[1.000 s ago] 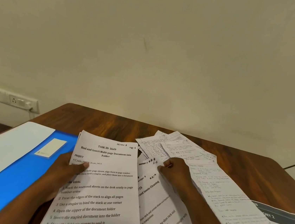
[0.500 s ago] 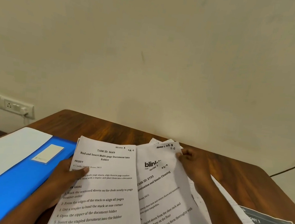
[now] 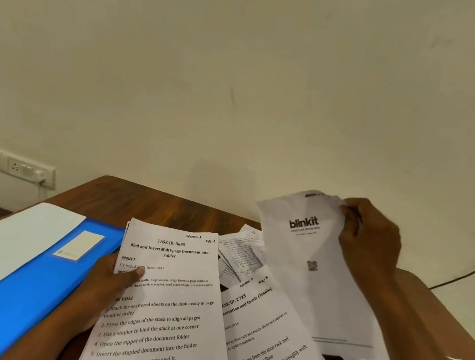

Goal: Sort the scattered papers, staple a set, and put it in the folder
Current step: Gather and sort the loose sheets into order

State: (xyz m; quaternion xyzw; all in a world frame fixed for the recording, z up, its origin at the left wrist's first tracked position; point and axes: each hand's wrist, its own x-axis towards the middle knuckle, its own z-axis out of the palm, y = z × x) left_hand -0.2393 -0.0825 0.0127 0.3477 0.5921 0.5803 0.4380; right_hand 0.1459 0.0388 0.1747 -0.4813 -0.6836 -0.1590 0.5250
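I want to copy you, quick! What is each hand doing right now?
Left hand: closed, thumb on top, holding the Task 3649 sheet.
Right hand: closed, pinching the blinkit sheet by its top edge.

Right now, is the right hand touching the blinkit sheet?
Touching: the head view shows the right hand pinching the blinkit sheet at its top corner.

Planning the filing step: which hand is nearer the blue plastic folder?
Left. The left hand grips the printed task sheet right beside the blue plastic folder; the right hand holds up a white blinkit sheet, well away.
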